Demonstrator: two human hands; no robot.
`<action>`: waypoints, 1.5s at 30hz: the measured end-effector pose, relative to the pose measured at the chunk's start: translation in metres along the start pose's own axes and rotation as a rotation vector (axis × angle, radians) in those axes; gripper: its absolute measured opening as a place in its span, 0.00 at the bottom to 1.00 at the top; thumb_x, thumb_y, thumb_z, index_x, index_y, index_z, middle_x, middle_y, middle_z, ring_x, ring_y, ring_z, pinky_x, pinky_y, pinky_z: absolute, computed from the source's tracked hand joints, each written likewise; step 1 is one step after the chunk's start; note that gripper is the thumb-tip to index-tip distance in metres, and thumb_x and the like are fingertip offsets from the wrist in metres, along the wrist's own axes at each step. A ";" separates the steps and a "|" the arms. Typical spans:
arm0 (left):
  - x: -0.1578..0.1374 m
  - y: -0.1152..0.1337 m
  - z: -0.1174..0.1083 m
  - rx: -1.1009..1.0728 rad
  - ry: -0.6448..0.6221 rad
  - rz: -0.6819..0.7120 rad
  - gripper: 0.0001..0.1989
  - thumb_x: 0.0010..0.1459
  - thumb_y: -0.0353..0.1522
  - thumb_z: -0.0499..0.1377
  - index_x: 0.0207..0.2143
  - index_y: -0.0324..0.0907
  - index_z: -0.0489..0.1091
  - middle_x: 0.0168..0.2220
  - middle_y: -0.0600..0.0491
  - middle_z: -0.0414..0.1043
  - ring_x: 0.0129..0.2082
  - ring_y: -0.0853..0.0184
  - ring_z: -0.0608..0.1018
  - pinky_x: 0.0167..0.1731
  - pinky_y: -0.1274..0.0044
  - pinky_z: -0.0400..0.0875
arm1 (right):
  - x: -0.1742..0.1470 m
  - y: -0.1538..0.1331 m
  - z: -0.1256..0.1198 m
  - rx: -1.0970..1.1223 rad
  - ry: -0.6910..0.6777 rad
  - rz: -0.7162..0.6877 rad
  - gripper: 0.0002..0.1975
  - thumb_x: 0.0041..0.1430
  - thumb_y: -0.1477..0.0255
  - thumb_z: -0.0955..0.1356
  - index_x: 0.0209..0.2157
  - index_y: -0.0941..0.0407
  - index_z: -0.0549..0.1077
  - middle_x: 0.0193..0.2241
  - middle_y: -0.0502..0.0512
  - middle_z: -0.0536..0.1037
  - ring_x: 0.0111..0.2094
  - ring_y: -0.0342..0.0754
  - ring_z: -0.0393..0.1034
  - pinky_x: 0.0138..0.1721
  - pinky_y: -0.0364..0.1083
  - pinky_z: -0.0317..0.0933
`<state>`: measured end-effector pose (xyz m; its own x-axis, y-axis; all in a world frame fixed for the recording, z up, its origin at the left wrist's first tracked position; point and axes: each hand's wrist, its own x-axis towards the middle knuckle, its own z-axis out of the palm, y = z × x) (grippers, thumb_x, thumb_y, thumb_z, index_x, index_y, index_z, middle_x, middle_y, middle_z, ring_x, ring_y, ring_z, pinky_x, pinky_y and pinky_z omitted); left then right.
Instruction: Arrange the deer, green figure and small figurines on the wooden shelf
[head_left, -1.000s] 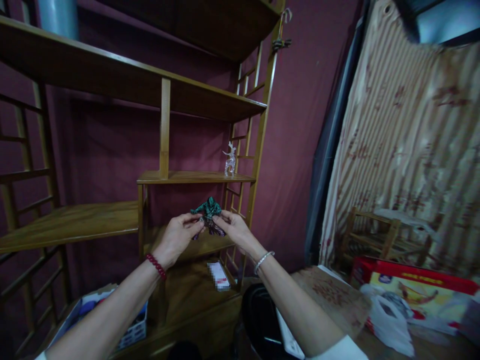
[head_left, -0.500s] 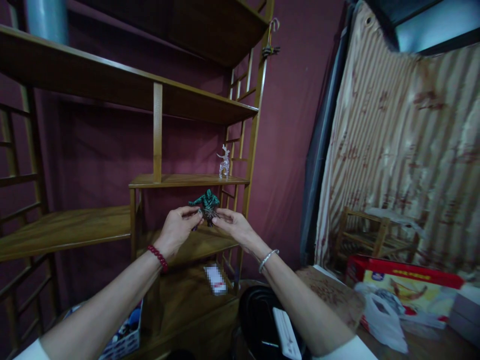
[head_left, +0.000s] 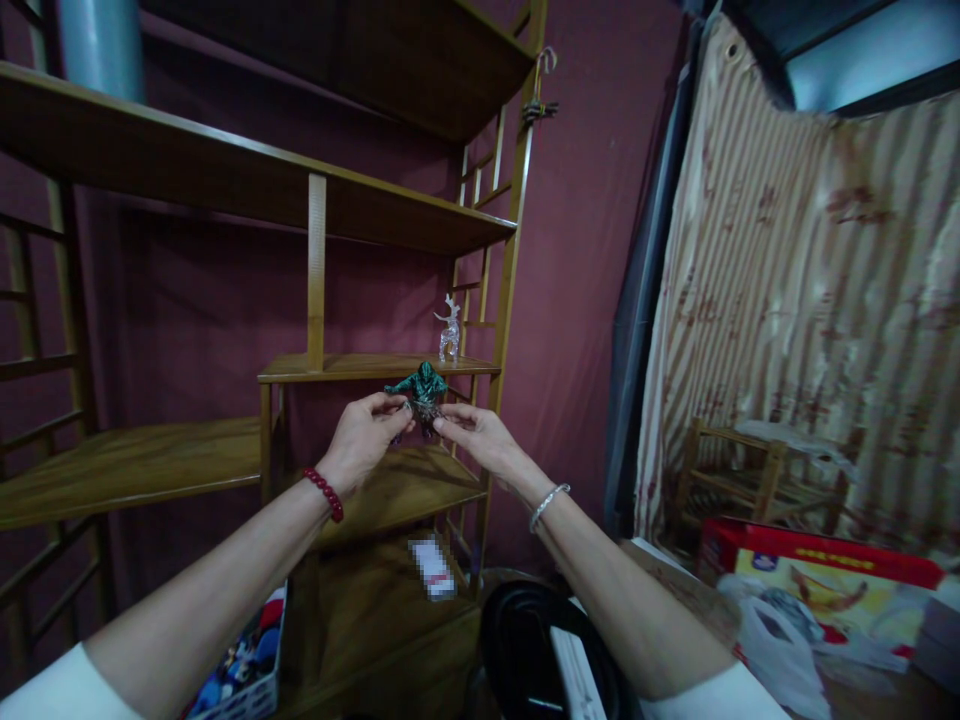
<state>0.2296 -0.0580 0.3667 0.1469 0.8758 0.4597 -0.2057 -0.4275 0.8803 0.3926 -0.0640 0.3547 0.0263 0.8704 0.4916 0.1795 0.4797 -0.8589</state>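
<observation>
Between my two hands is a small green and dark figurine (head_left: 424, 384) with its arms spread out. My left hand (head_left: 365, 437) pinches its lower part from the left, thumb and fingers closed. On the other side, my right hand (head_left: 480, 437) pinches the lower part too. Both hands are raised in front of the wooden shelf unit (head_left: 375, 368), and the figurine's head overlaps the edge of a middle board. Just behind, a clear deer ornament (head_left: 448, 330) stands upright on that board. My fingertips partly hide the figurine's base and legs.
A pixelated white item (head_left: 433, 568) lies on a low shelf. Below left is a basket (head_left: 259, 690) of colourful things. A round black object (head_left: 517, 640) stands below my right arm. A red and yellow box (head_left: 840, 590) and white plastic bag (head_left: 776, 650) are at right, before a striped curtain (head_left: 757, 250).
Both hands have lifted the figurine slightly and shifted it a little to the right, so its head now overlaps the board's edge. The grip of both hands looks the same.
</observation>
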 end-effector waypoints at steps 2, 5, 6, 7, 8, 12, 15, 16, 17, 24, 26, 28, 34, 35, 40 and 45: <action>0.004 0.002 0.001 -0.005 0.001 0.031 0.14 0.39 0.32 0.63 0.31 0.35 0.68 0.24 0.55 0.70 0.24 0.72 0.74 0.31 0.77 0.67 | 0.003 -0.004 -0.002 -0.029 0.026 -0.004 0.18 0.38 0.67 0.71 0.34 0.59 0.73 0.29 0.53 0.75 0.30 0.43 0.66 0.37 0.44 0.59; 0.009 0.008 0.003 -0.003 -0.001 0.065 0.13 0.39 0.31 0.62 0.30 0.35 0.66 0.24 0.55 0.69 0.24 0.73 0.74 0.30 0.78 0.67 | 0.008 -0.012 -0.005 -0.059 0.050 -0.017 0.17 0.38 0.67 0.71 0.33 0.60 0.73 0.28 0.53 0.75 0.29 0.43 0.66 0.35 0.44 0.59; 0.011 0.010 0.004 -0.001 -0.004 0.077 0.13 0.40 0.30 0.62 0.30 0.35 0.65 0.24 0.56 0.68 0.24 0.73 0.74 0.30 0.78 0.67 | 0.010 -0.015 -0.005 -0.064 0.045 -0.024 0.17 0.39 0.67 0.71 0.33 0.60 0.73 0.27 0.52 0.75 0.29 0.43 0.66 0.35 0.44 0.59; 0.013 0.013 0.005 0.000 -0.006 0.089 0.12 0.40 0.30 0.62 0.29 0.36 0.65 0.24 0.56 0.68 0.23 0.74 0.73 0.30 0.78 0.67 | 0.011 -0.019 -0.006 -0.069 0.033 -0.031 0.17 0.39 0.66 0.71 0.33 0.60 0.73 0.26 0.52 0.75 0.28 0.43 0.66 0.34 0.44 0.59; 0.015 0.016 0.006 0.001 -0.008 0.102 0.11 0.41 0.29 0.62 0.29 0.36 0.64 0.24 0.56 0.68 0.23 0.74 0.73 0.30 0.79 0.67 | 0.013 -0.022 -0.007 -0.071 0.022 -0.045 0.16 0.39 0.66 0.71 0.32 0.60 0.74 0.25 0.52 0.75 0.29 0.43 0.66 0.34 0.43 0.59; 0.024 0.029 0.010 -0.007 -0.008 0.145 0.08 0.44 0.26 0.60 0.28 0.36 0.63 0.24 0.56 0.67 0.22 0.75 0.72 0.30 0.78 0.67 | 0.024 -0.036 -0.009 -0.087 0.028 -0.080 0.13 0.40 0.68 0.70 0.31 0.60 0.74 0.27 0.52 0.75 0.29 0.43 0.66 0.35 0.43 0.58; 0.031 0.037 0.012 -0.046 -0.016 0.153 0.07 0.45 0.23 0.58 0.27 0.36 0.62 0.26 0.55 0.68 0.22 0.77 0.72 0.32 0.77 0.68 | 0.036 -0.045 -0.012 -0.116 0.040 -0.100 0.13 0.40 0.69 0.70 0.31 0.60 0.74 0.27 0.52 0.75 0.28 0.42 0.65 0.34 0.43 0.58; 0.034 0.039 0.012 -0.053 -0.014 0.153 0.07 0.45 0.22 0.58 0.27 0.35 0.62 0.27 0.54 0.68 0.22 0.77 0.72 0.33 0.77 0.68 | 0.040 -0.047 -0.013 -0.129 0.031 -0.094 0.13 0.39 0.69 0.70 0.30 0.60 0.74 0.26 0.52 0.74 0.27 0.42 0.65 0.33 0.43 0.57; 0.037 0.041 0.013 -0.055 -0.009 0.154 0.07 0.45 0.22 0.58 0.27 0.35 0.62 0.27 0.54 0.68 0.22 0.77 0.72 0.33 0.77 0.68 | 0.044 -0.050 -0.013 -0.141 0.021 -0.082 0.13 0.39 0.69 0.71 0.30 0.60 0.74 0.25 0.51 0.74 0.26 0.41 0.64 0.32 0.43 0.57; 0.062 0.049 0.010 0.010 0.033 0.177 0.07 0.46 0.22 0.58 0.27 0.35 0.61 0.24 0.55 0.68 0.20 0.77 0.72 0.30 0.78 0.68 | 0.067 -0.065 -0.009 -0.262 0.057 -0.114 0.08 0.42 0.70 0.68 0.26 0.60 0.73 0.21 0.49 0.72 0.24 0.40 0.62 0.26 0.40 0.55; 0.068 0.051 0.009 0.033 0.049 0.183 0.07 0.45 0.22 0.58 0.26 0.35 0.62 0.22 0.56 0.66 0.19 0.76 0.71 0.28 0.79 0.67 | 0.074 -0.066 -0.007 -0.268 0.064 -0.118 0.07 0.42 0.71 0.68 0.26 0.60 0.73 0.20 0.48 0.71 0.23 0.39 0.61 0.25 0.39 0.54; 0.074 0.054 0.007 0.069 0.064 0.189 0.07 0.44 0.22 0.59 0.26 0.35 0.62 0.20 0.57 0.65 0.18 0.76 0.70 0.25 0.80 0.65 | 0.083 -0.066 -0.005 -0.288 0.081 -0.122 0.07 0.42 0.71 0.68 0.26 0.60 0.73 0.19 0.48 0.70 0.21 0.38 0.60 0.23 0.39 0.53; 0.090 0.059 0.000 0.249 0.150 0.222 0.07 0.41 0.23 0.59 0.26 0.36 0.65 0.20 0.57 0.65 0.18 0.75 0.68 0.21 0.81 0.61 | 0.113 -0.059 0.002 -0.378 0.084 -0.102 0.10 0.41 0.69 0.68 0.27 0.60 0.72 0.19 0.46 0.69 0.18 0.37 0.57 0.20 0.38 0.50; 0.093 0.059 -0.001 0.275 0.165 0.228 0.07 0.40 0.24 0.59 0.25 0.36 0.65 0.20 0.57 0.65 0.18 0.75 0.68 0.20 0.81 0.61 | 0.117 -0.057 0.004 -0.395 0.087 -0.102 0.09 0.42 0.69 0.68 0.27 0.60 0.72 0.19 0.46 0.69 0.19 0.37 0.57 0.20 0.38 0.50; 0.108 0.053 -0.009 0.338 0.201 0.232 0.07 0.37 0.26 0.60 0.25 0.37 0.67 0.18 0.58 0.65 0.18 0.75 0.67 0.20 0.81 0.59 | 0.127 -0.054 0.010 -0.499 0.131 -0.105 0.11 0.42 0.67 0.67 0.28 0.59 0.73 0.19 0.45 0.68 0.19 0.37 0.57 0.20 0.37 0.49; 0.121 0.045 -0.016 0.397 0.234 0.251 0.09 0.35 0.28 0.61 0.25 0.38 0.69 0.19 0.57 0.68 0.19 0.74 0.68 0.21 0.81 0.60 | 0.137 -0.047 0.013 -0.578 0.144 -0.107 0.10 0.42 0.67 0.67 0.28 0.58 0.73 0.19 0.45 0.68 0.19 0.36 0.57 0.21 0.37 0.50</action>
<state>0.2223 0.0323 0.4596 -0.0892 0.7429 0.6635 0.1828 -0.6426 0.7441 0.3748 0.0342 0.4610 0.1041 0.7777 0.6199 0.6927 0.3906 -0.6063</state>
